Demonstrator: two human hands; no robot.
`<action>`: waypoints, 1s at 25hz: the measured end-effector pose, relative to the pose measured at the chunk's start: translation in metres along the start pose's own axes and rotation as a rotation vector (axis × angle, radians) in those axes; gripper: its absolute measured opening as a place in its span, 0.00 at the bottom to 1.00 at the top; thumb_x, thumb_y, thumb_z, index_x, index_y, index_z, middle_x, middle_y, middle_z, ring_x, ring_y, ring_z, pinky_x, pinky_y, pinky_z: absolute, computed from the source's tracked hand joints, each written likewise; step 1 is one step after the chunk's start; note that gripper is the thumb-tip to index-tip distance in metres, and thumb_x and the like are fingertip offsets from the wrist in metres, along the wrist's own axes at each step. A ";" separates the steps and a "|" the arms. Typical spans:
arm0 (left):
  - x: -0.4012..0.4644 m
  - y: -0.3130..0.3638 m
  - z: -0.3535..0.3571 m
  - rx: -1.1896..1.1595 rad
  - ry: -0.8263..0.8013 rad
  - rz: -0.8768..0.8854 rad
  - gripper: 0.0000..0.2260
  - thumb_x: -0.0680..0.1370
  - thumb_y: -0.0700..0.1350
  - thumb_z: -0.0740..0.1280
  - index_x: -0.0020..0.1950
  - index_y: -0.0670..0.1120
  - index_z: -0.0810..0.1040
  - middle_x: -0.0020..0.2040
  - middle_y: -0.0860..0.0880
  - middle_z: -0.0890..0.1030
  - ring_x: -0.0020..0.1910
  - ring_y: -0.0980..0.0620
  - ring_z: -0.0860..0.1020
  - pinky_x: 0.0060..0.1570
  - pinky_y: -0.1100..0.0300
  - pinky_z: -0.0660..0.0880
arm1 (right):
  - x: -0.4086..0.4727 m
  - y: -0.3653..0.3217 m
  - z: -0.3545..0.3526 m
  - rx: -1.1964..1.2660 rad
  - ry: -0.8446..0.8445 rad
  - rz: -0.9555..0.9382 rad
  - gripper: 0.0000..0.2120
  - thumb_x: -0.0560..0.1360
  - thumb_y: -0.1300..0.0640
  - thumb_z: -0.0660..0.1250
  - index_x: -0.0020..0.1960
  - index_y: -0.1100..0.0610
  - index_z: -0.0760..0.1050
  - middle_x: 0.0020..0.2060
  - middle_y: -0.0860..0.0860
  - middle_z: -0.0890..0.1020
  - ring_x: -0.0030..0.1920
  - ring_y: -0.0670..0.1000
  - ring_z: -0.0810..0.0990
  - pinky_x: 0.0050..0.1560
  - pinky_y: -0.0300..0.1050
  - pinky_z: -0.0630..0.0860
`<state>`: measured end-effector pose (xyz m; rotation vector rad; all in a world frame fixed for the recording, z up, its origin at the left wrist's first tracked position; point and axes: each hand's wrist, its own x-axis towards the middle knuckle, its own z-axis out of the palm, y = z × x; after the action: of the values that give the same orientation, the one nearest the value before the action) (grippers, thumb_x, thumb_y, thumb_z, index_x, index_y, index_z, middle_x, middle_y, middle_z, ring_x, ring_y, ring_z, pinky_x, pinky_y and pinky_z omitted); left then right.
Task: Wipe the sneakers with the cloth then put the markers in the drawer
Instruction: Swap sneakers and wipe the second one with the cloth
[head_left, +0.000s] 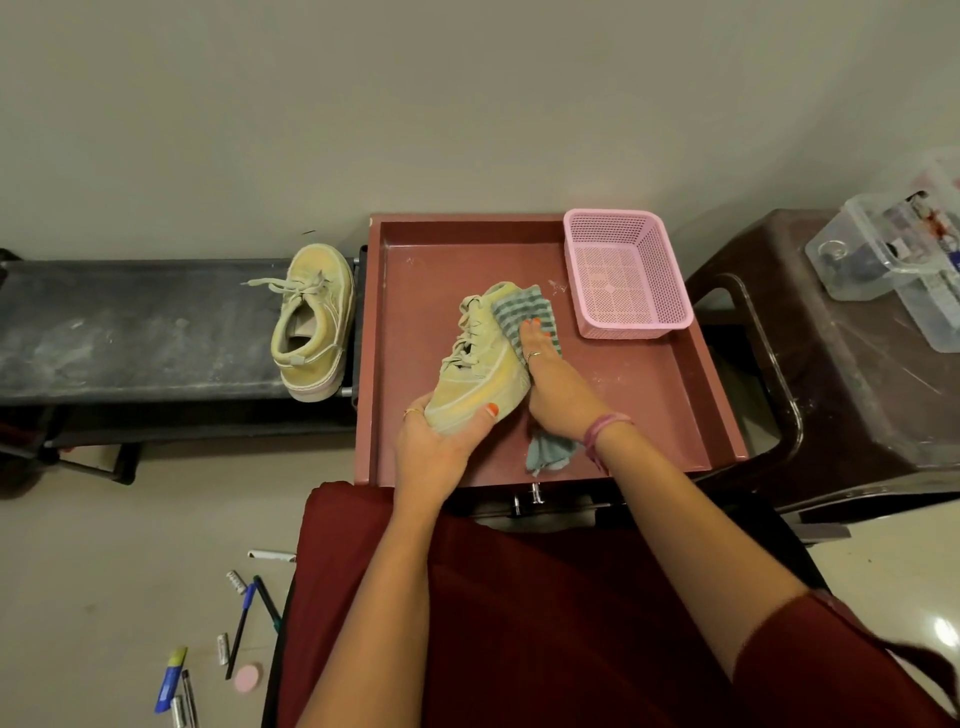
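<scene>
While left hand (441, 444) is gripping one sneaker (480, 374) by the heel over the drawer (722, 415), right hand (556, 389) is pressing striped cloth (519, 312) flat-fingered on its side | pink basket (628, 275) is occupying drawer's far-right corner | second sneaker (311, 322) is lying on bench (130, 332) left of drawer | markers (242, 623) are lying on floor (130, 545), near-left of drawer

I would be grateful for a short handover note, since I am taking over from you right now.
Left hand grips the sneaker at its heel, above the open drawer.
Right hand presses the striped cloth flat against its side.
The second sneaker lies on the bench; I cannot tell whether it has been wiped.
The markers lie on the floor.
Left to do: finish wiping, then put the markers in the drawer.
</scene>
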<state>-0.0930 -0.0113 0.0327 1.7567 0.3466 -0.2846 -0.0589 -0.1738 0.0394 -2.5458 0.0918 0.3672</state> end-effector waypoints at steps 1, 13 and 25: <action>0.000 0.000 -0.001 0.002 -0.001 0.003 0.21 0.69 0.50 0.76 0.56 0.50 0.70 0.45 0.61 0.76 0.43 0.65 0.75 0.35 0.73 0.71 | -0.009 -0.005 0.004 -0.021 0.014 -0.042 0.40 0.72 0.76 0.53 0.77 0.57 0.41 0.77 0.52 0.42 0.77 0.50 0.43 0.75 0.43 0.46; -0.002 0.003 0.004 0.084 0.022 0.031 0.25 0.68 0.51 0.77 0.60 0.47 0.73 0.44 0.58 0.76 0.41 0.62 0.75 0.32 0.74 0.70 | -0.010 -0.013 -0.002 -0.197 0.036 -0.188 0.37 0.73 0.74 0.54 0.77 0.53 0.49 0.77 0.48 0.50 0.77 0.51 0.46 0.74 0.42 0.46; -0.001 0.003 0.005 0.071 0.045 0.043 0.26 0.68 0.51 0.77 0.61 0.45 0.74 0.43 0.59 0.76 0.42 0.58 0.76 0.34 0.72 0.69 | -0.010 -0.016 -0.011 -0.391 0.023 -0.335 0.35 0.74 0.73 0.54 0.77 0.53 0.51 0.77 0.48 0.53 0.77 0.51 0.48 0.71 0.36 0.42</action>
<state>-0.0931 -0.0166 0.0352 1.8402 0.3339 -0.2287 -0.0634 -0.1661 0.0595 -2.8795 -0.4335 0.2403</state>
